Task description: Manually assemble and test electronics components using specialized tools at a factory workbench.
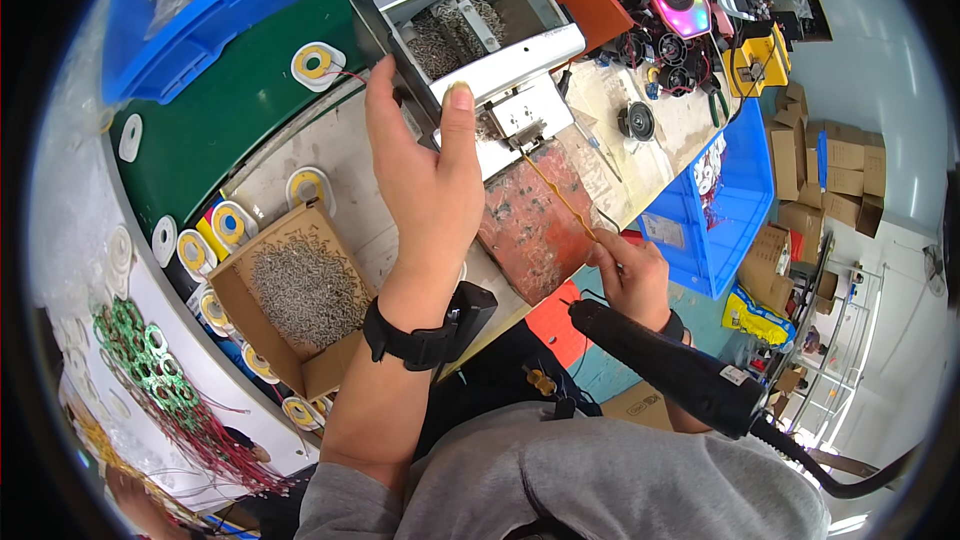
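My left hand [430, 175] touches the near left corner of a grey screw feeder [515, 65], its thumb and fingers spread apart. Small screws lie in the feeder's open hopper. My right hand [632, 275] pinches a thin, slightly bent brown-yellow rod [555, 192]. The rod's far tip is at the feeder's outlet, and the rod crosses above a worn red-brown block [535, 225]. A black electric screwdriver [665, 360] hangs over my right forearm, apart from my fingers. Just left of my left wrist stands a cardboard box [245, 250] of small screws.
Round white parts with yellow centres [232, 225] line the left side. A blue bin [200, 40] of translucent pieces stands far left. Small speakers [636, 121] and a lit pink device [676, 0] lie at the back right. Another blue bin [740, 210] stands beyond the table edge.
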Demonstrator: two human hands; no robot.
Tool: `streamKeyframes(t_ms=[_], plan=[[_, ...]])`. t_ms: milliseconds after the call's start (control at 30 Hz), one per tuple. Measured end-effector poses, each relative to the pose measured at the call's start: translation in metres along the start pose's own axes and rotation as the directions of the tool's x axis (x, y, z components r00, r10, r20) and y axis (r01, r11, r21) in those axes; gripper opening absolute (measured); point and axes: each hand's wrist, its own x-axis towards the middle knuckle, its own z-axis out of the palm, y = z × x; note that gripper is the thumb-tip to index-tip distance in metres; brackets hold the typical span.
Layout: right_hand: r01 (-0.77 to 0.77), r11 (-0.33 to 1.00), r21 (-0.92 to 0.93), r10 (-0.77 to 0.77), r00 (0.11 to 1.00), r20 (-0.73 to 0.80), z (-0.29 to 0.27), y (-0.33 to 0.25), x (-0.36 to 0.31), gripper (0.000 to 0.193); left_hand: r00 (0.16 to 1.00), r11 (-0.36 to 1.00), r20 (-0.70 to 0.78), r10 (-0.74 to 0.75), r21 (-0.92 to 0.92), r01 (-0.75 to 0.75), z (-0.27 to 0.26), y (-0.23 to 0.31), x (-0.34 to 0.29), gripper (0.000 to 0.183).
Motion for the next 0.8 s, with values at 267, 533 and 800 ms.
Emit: streamKeyframes(t_ms=[267, 533, 800], plan=[[-0.017, 0.999, 0.028, 0.018, 0.999, -0.037, 0.006, -0.004, -0.002, 0.014, 1.000, 0.999, 0.012, -0.004, 0.048, 0.003, 0.000, 0.001, 0.000, 0.058], [0.029, 0.998, -0.050, -0.032, 0.998, -0.062, 0.014, 0.001, -0.006, 0.014, 1.000, 0.998, 0.007, -0.003, 0.071, 0.003, -0.002, 0.001, 0.001, 0.057], [-0.003, 0.997, -0.081, -0.001, 0.999, -0.051, 0.018, 0.002, -0.006, 0.017, 1.000, 0.996, 0.016, 0.019, 0.087, -0.020, -0.003, 0.001, 0.001, 0.057]])
